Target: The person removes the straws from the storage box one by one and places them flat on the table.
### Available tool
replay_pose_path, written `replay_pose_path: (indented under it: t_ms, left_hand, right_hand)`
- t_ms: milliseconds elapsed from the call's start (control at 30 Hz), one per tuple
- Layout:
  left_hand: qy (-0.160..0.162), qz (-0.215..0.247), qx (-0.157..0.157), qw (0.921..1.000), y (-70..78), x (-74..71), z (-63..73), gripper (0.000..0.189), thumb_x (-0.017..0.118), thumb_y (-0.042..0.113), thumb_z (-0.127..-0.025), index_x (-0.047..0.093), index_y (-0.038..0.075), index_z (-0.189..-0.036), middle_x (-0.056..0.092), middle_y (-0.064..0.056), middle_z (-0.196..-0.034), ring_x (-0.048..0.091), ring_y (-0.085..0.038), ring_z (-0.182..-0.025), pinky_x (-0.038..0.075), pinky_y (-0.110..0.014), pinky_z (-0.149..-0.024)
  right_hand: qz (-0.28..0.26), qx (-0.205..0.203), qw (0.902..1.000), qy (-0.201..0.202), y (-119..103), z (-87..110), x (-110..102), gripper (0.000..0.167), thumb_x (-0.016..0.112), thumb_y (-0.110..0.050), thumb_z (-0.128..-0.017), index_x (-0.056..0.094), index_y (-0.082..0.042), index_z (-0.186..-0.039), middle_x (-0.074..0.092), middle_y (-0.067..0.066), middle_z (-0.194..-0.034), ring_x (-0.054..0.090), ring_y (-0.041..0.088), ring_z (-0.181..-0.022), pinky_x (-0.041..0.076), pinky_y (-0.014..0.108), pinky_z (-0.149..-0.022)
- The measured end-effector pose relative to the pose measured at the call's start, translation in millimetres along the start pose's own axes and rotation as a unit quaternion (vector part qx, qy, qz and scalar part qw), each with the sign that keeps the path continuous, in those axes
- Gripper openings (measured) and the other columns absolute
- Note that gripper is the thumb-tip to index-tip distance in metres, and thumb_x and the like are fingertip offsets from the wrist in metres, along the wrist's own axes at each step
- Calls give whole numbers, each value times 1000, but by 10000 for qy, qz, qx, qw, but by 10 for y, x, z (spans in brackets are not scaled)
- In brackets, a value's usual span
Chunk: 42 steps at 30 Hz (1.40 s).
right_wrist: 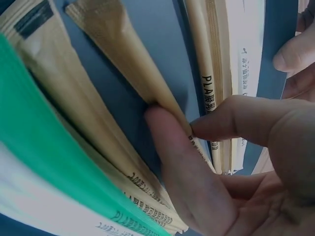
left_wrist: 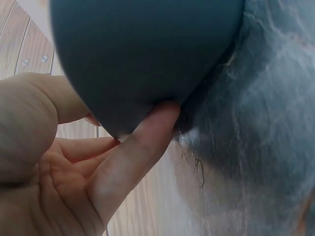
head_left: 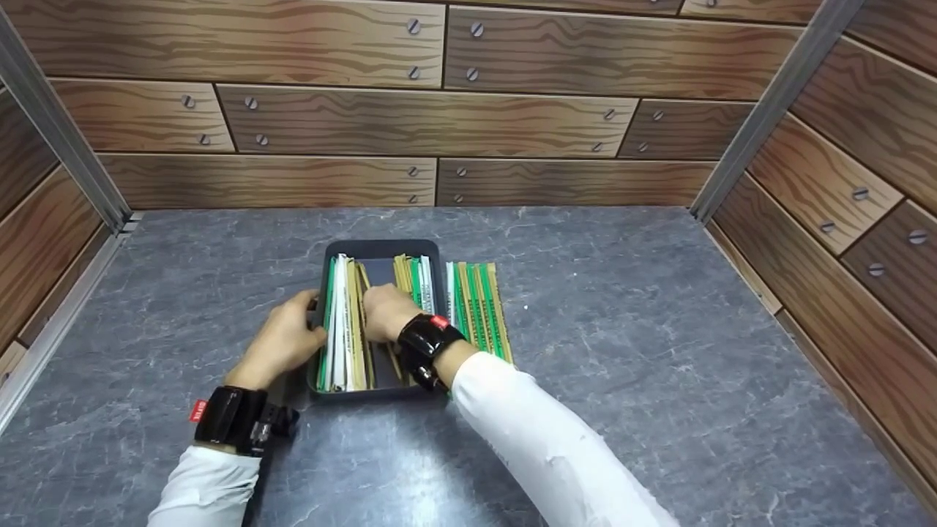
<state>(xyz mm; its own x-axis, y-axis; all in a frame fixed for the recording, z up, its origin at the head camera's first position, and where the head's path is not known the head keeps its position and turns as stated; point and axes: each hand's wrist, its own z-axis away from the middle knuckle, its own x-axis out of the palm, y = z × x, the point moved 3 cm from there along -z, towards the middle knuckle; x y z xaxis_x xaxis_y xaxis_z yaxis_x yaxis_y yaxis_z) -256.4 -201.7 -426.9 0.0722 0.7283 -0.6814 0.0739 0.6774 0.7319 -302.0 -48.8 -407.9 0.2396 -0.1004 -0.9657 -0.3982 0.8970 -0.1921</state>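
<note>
A dark grey tray holds long paper-wrapped straws in two groups. My left hand grips the tray's left side; close up in the left wrist view, a finger presses the tray's outer wall. Inside the tray, my right hand pinches a brown-wrapped straw between thumb and finger. Left of that hand stand green, white and brown straws. To its right lie brown, green and white straws, partly hidden by the hand and wrist.
Beside the tray's right wall, white, green and brown wrapped straws lie in a row on the grey marbled tabletop. Wood-patterned panels enclose the table at the back and sides.
</note>
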Motion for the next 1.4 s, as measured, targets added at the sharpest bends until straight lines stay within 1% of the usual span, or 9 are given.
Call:
replay_pose_path:
  t_ms: [100,267,433,567,667,800,900,1133,1400]
  left_hand:
    - [-4,-18,10,10000,7,1,-1,68,59,-5,-87,37,-14,-151,52,-39,-141,58,-53,-124,49,-61,-107]
    - [-83,55,-101,9999,2,2,2,69,59,-5,-89,34,-13,-153,50,-39,-144,58,-53,-124,49,-61,-107]
    - [-131,143,-138,9997,-6,9,7,70,59,-5,-90,33,-12,-154,50,-39,-144,58,-52,-125,49,-61,-107]
    - [-196,173,-245,9994,-9,14,12,71,58,-4,-91,30,-10,-156,48,-38,-146,57,-52,-126,49,-61,-107]
    - [-209,134,-278,9993,-11,13,13,72,59,-3,-92,29,-10,-157,48,-38,-146,57,-52,-126,48,-61,-108]
    - [-185,118,-269,9994,-9,9,10,72,59,-3,-91,30,-10,-157,49,-38,-146,57,-51,-126,49,-61,-108]
    - [-140,81,-186,9997,-4,8,8,71,59,-4,-90,32,-11,-155,51,-38,-144,58,-51,-125,50,-60,-107]
    - [-113,50,-132,9998,-10,5,9,70,59,-4,-89,33,-13,-154,50,-39,-144,59,-51,-124,51,-59,-105]
    - [-156,109,-143,9997,0,13,-3,72,58,-5,-89,30,-13,-155,49,-40,-144,59,-52,-123,52,-58,-104]
  right_hand:
    - [-121,46,9999,52,19,16,-26,30,70,-3,-81,49,-14,-64,74,12,-97,67,23,-82,59,29,-68]
    - [-790,86,9968,65,73,50,-97,37,67,0,-78,41,-17,-58,60,4,-69,60,18,-57,50,24,-47]
    - [-1930,66,9810,166,187,147,-233,32,65,-1,-81,43,-15,-63,43,-5,-55,46,12,-44,39,23,-40]
    - [-3092,1,9502,379,324,275,-362,5,60,-2,-93,64,-2,-95,59,1,-68,55,12,-48,55,28,-45]
    - [-3904,-57,9189,572,462,385,-465,23,56,-4,-100,63,4,-120,65,8,-88,61,15,-59,63,32,-55]
    - [-4610,18,8834,844,726,520,-596,24,57,-9,-104,62,5,-123,64,12,-97,63,18,-68,64,32,-58]
    - [-4875,154,8671,1011,985,601,-646,27,59,-11,-104,63,6,-125,64,14,-96,64,20,-69,64,32,-59]
    - [-4954,606,8584,1187,1656,715,-525,34,62,-7,-102,58,8,-132,66,16,-99,68,21,-69,65,35,-61]
    - [-4645,1342,8720,762,2195,791,-237,39,59,-5,-102,52,10,-137,66,22,-110,69,23,-71,66,40,-68]
